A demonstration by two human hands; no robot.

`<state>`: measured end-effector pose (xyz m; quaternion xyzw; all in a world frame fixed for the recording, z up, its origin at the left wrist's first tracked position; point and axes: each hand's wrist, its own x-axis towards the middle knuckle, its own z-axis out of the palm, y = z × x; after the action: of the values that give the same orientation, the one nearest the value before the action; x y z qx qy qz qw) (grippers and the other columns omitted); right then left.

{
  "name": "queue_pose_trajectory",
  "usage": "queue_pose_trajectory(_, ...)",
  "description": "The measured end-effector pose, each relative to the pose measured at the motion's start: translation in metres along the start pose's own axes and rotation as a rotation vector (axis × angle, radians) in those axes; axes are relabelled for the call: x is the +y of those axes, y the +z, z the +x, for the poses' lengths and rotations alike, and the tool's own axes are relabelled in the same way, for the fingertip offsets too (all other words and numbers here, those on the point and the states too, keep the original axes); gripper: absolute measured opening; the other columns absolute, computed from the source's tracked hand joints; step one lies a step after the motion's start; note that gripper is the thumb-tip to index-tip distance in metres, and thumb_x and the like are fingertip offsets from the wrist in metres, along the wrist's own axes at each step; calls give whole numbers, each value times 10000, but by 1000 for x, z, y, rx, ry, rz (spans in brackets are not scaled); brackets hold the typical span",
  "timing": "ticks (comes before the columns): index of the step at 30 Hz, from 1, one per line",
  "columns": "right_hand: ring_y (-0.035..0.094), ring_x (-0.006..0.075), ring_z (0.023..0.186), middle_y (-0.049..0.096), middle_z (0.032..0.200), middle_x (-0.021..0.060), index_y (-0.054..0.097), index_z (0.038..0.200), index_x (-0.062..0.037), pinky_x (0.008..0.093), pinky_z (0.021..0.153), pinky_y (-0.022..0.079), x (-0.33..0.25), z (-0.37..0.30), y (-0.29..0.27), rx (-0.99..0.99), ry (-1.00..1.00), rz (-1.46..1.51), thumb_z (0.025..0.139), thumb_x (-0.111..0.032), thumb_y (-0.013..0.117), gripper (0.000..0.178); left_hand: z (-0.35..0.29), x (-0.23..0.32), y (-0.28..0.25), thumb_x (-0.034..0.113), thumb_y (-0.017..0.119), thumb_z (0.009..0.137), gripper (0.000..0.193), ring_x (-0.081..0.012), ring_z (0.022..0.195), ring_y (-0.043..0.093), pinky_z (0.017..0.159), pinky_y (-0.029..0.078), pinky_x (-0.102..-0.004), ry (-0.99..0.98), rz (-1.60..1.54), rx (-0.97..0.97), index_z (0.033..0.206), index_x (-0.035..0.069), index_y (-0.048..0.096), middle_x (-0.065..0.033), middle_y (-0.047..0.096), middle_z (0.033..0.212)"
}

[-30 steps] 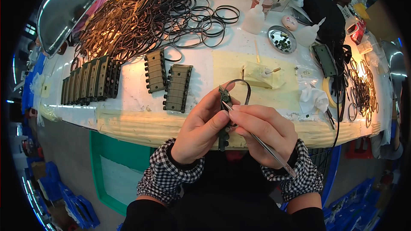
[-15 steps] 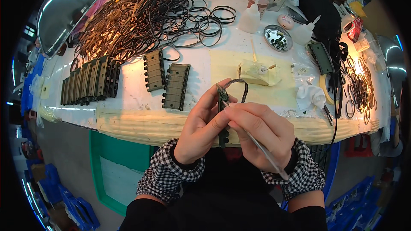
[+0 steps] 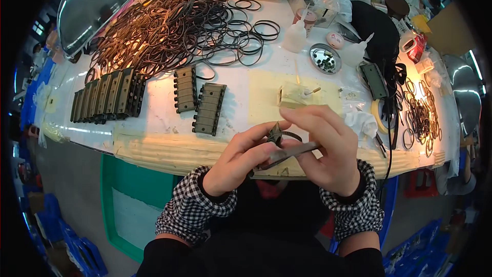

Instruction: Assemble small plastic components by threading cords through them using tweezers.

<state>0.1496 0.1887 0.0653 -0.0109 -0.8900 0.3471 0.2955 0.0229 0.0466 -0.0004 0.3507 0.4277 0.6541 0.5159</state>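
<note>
Just below centre: the left hand [image 3: 230, 165] grasps a dark green part [image 3: 275, 134]; the right hand [image 3: 334, 150], fingers curved, meets a blurred grey strip [image 3: 293, 151], whether gripping it cannot be told. Left of centre: ribbed blocks [image 3: 210, 109]. Upper left: heaped dark bands [image 3: 159, 36].

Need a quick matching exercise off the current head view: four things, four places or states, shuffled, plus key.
1. left hand
2. round metal dish
3. green bin
4. large band tangle

A. lower than the table
B. behind the row of ribbed blocks
C. holding a dark green part
D. contains small dark pieces

Pairs: 1-C, 2-D, 3-A, 4-B
</note>
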Motion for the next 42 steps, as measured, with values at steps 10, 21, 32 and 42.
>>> queue_pose_trajectory(10,662,244,776,664,889,121,651,954,-16,299,669,528,22,-13,22,54,55,197,746,55,652,220,-2,-3,3,170,470,967,425,-46,777,473,674,406,-204,31,57,-43,1342,-21,418,-18,579,952)
queue_pose_trajectory(21,675,253,817,676,933,131,648,966,-20,297,687,544,24,-19,24,83,22,155,766,39,667,210,-1,1,3,165,424,976,478,-71,838,481,739,415,-215,-16,-59,-61,1401,-34,335,-47,556,1052)
queue_pose_trajectory(32,659,246,751,663,964,120,640,940,-29,309,618,525,22,-16,8,-33,-199,-151,744,14,683,205,0,5,2,155,441,965,476,-103,1050,496,895,406,-242,-68,-13,-118,1381,-56,345,-86,526,1201)
queue_pose_trajectory(42,673,260,760,667,934,121,642,914,-27,316,636,549,24,-20,24,115,-122,2,747,14,696,179,-1,2,4,161,485,946,485,-49,822,459,711,401,-204,-23,-38,-38,1367,-54,377,-18,546,967)
